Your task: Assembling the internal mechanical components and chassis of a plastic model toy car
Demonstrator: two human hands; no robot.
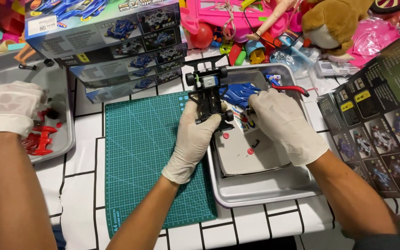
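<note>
Left hand (195, 134) grip closed round black plastic toy-car chassis (208, 99), held above grey metal tray (260, 192); right hand (285, 122) pinches at it, contents unclear. Small red plastic parts (250, 151) below (easily knocked) could scatter if chassis slips.

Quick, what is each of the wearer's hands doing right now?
Left hand: closed around the black toy car chassis, holding it up.
Right hand: fingers bent down in the metal tray by the blue car body; whether it grips anything cannot be told.
</note>
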